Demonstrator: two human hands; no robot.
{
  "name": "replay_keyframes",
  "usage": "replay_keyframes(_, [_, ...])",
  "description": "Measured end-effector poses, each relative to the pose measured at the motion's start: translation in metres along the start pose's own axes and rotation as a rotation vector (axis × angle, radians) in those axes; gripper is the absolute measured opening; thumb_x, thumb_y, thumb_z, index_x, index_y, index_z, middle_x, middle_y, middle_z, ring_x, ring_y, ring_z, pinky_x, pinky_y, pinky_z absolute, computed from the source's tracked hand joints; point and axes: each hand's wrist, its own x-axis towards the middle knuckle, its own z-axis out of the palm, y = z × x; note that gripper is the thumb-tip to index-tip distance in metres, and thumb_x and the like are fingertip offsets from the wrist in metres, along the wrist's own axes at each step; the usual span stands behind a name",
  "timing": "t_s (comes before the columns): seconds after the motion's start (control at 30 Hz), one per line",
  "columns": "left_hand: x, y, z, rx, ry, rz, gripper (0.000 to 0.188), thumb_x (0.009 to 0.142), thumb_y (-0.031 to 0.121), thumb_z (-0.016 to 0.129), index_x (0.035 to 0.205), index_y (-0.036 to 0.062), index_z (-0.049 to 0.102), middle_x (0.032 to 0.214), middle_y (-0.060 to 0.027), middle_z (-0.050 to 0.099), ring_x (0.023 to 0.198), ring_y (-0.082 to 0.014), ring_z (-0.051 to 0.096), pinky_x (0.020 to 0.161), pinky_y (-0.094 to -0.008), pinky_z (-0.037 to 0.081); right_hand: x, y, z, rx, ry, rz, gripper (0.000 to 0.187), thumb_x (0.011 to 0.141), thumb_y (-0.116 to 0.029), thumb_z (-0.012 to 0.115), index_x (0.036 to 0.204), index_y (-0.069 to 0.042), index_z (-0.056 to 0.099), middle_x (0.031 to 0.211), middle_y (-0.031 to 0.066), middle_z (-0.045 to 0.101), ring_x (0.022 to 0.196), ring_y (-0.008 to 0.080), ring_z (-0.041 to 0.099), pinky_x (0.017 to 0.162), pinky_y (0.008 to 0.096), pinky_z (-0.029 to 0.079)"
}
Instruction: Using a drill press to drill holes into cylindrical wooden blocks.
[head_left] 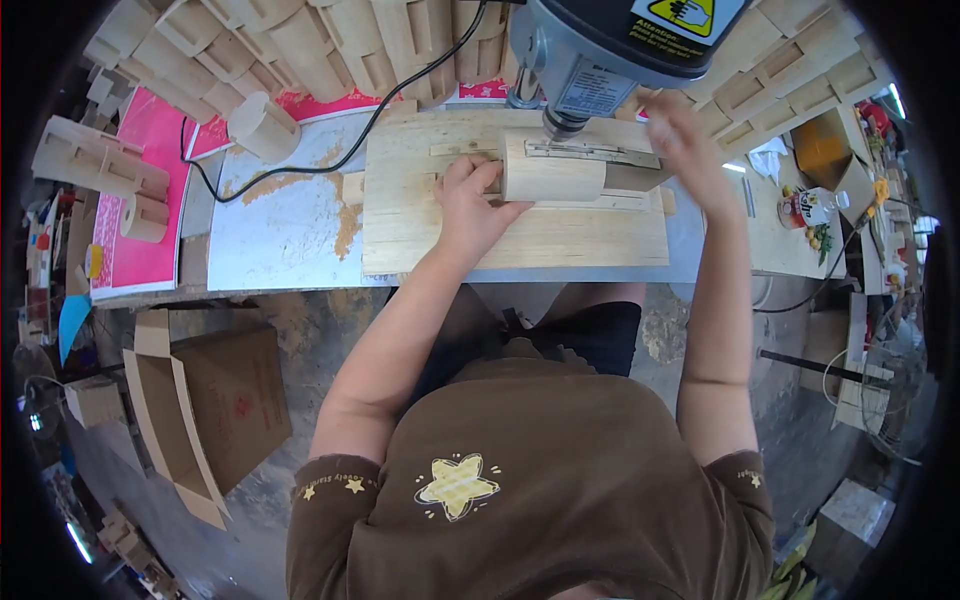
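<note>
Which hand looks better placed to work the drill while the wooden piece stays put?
Probably the right hand: it is raised beside the drill press, while the left hand presses against the wooden cylinder.

The raised right hand (685,140) is smeared by motion blur, so whether its fingers grip anything cannot be told. The grey drill press head (610,40) is cut off by the top edge, and its bit is hidden behind the pale rounded wooden block (550,175). The left hand (468,205) covers that block's near end. The stacked pale wooden parts (300,40) run out of view at the rim.
</note>
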Motion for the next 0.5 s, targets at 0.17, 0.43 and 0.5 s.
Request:
replay_keyframes(0.17, [0.005,-0.002,-0.028,-0.047,-0.047,0.145,0.047,0.053,0.017,0.085,0.094,0.0071,0.065,0.105,-0.0064,0.053,0.103,-0.0255,0.049,0.093,-0.0421,0.032,-0.054,-0.023,0.006,-0.037,-0.159,0.075,0.03,0.079,-0.013,0.066,0.105,0.0,0.06,0.096,0.0158,0.061,0.092,0.035,0.056,0.08,0.037,0.045])
replay_keyframes(0.43, [-0.019,-0.014,-0.207,-0.285,-0.006,-0.181,0.037,0.061,0.007,0.078,0.095,0.0035,0.064,0.129,-0.0079,0.042,0.113,-0.0189,0.05,0.084,-0.0309,0.049,-0.092,-0.054,-0.011,0.048,-0.209,0.132,0.026,0.072,-0.002,0.068,0.097,0.0,0.061,0.088,0.015,0.059,0.086,0.031,0.057,0.076,0.034,0.045])
replay_keyframes(0.5, [-0.022,-0.028,-0.241,-0.099,0.123,-0.253,0.036,0.058,0.008,0.079,0.089,0.003,0.062,0.129,-0.011,0.042,0.115,-0.0215,0.049,0.087,-0.0336,0.049,-0.098,-0.062,-0.01,0.062,-0.233,0.096,0.027,0.071,0.0,0.069,0.097,0.0,0.062,0.088,0.0146,0.06,0.086,0.0301,0.057,0.076,0.0333,0.045])
